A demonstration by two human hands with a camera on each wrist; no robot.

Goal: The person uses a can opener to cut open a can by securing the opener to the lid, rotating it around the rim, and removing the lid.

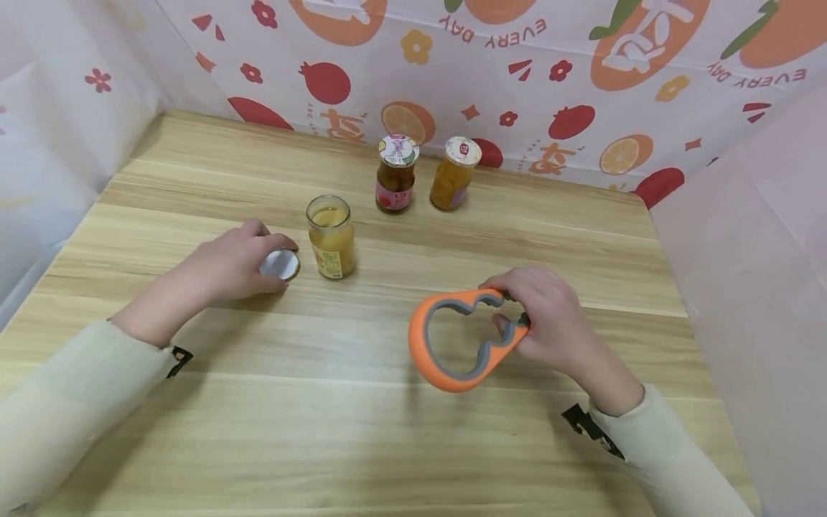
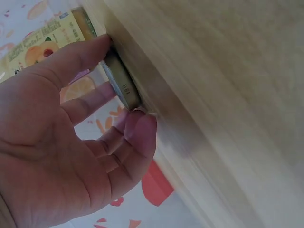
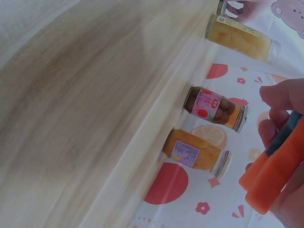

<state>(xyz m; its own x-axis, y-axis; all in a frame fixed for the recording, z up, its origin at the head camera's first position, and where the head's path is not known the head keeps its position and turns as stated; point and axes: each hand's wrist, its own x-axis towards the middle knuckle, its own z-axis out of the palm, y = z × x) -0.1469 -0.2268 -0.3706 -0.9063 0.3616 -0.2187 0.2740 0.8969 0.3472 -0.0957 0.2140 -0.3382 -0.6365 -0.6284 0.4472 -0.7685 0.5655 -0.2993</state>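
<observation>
My left hand (image 1: 235, 262) holds a round metal jar lid (image 1: 281, 265) by its rim, with its silvery inside facing up. In the left wrist view the lid (image 2: 124, 85) is right at the tabletop, thumb and fingers around its edge. Just right of that hand stands an uncapped glass jar (image 1: 336, 251) of yellow fruit in liquid, upright. My right hand (image 1: 549, 316) grips an orange and grey jar opener (image 1: 420, 341) by its handle end, above the table. The opener's loop points left and has nothing inside it.
Two capped jars stand at the back of the wooden table (image 1: 310, 431): one with dark fruit (image 1: 394, 183) and a pink label, one with orange fruit (image 1: 450, 183). A fruit-print curtain (image 1: 452, 79) hangs behind, with pale sheets at both sides.
</observation>
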